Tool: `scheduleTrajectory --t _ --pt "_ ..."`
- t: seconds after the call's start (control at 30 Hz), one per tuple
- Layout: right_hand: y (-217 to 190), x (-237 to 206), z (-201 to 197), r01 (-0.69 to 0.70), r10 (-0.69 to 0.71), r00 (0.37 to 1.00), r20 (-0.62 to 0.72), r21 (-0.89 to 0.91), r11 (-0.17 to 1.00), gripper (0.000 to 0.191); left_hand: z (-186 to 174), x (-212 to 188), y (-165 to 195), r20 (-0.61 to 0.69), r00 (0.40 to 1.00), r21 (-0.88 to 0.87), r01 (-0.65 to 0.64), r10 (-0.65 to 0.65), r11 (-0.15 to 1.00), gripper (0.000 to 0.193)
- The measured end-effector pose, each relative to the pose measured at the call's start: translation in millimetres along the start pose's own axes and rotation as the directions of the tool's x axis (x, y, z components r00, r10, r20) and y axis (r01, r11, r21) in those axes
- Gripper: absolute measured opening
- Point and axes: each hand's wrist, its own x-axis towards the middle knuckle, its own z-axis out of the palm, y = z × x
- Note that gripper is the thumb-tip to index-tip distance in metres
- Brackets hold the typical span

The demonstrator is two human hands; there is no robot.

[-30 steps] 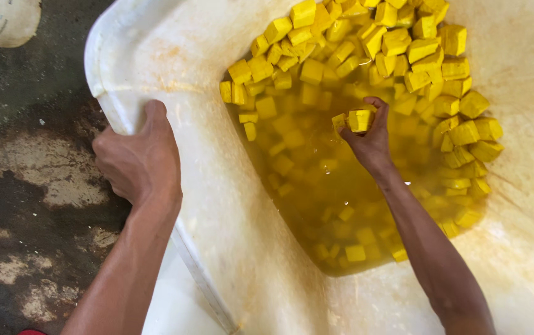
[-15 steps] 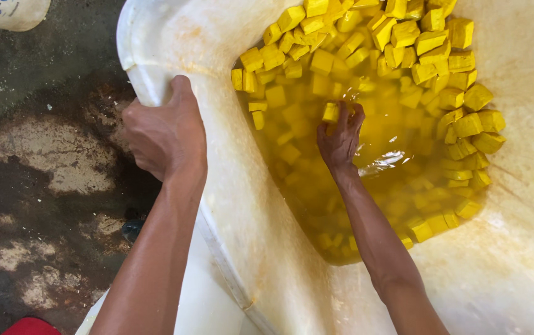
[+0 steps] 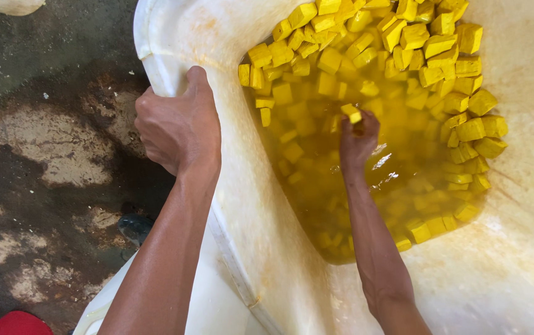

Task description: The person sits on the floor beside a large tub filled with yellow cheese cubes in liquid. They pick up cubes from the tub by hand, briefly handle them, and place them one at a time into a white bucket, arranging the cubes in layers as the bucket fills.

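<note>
- The left hand [image 3: 177,124] clamps over the smooth, stained rim of the white plastic tub [image 3: 174,56], at its left edge.
- The right hand [image 3: 357,139] reaches into cloudy yellow liquid [image 3: 341,186], fingers pinched on one yellow cube [image 3: 352,112].
- Blocky yellow cubes [image 3: 428,49] pile along the tub's far and right walls.
- A rough, blotchy concrete floor [image 3: 37,155] lies left.

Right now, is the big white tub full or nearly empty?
Partly full. The white tub holds yellow liquid with yellow cubes piled at the far side; its stained inner walls are bare above.
</note>
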Motion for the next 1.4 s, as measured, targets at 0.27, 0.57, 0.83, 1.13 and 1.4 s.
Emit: scheduleTrajectory --t 0.27,0.57,0.83,1.13,1.4 --pt "-13.0 26.2 -57.2 -0.306 0.205 0.932 0.298 0.348 0.886 0.040 1.9 0.1 -4.7 0.013 1.000 -0.063 -0.013 0.014 0.998 0.045" --pt "-21.7 49.6 -50.3 -0.253 0.241 0.756 0.608 -0.068 0.965 0.053 4.9 1.6 -9.6 -0.008 0.998 -0.062 -0.062 0.062 0.996 0.050" --pt "-11.8 54.3 -28.7 0.282 -0.309 0.645 0.698 0.159 0.946 0.054 6.3 3.1 -10.2 0.001 0.997 -0.087 -0.083 0.084 0.993 0.051" --pt "-11.4 31.3 -36.1 0.455 -0.267 0.550 0.791 -0.016 0.890 0.070 7.3 4.5 -12.1 -0.028 0.996 -0.058 -0.082 0.081 0.995 0.057" --pt "-22.1 27.9 -21.0 0.468 -0.387 0.665 0.639 0.048 0.883 0.070 7.9 5.8 -13.5 -0.046 0.993 -0.059 -0.110 0.108 0.992 0.054"
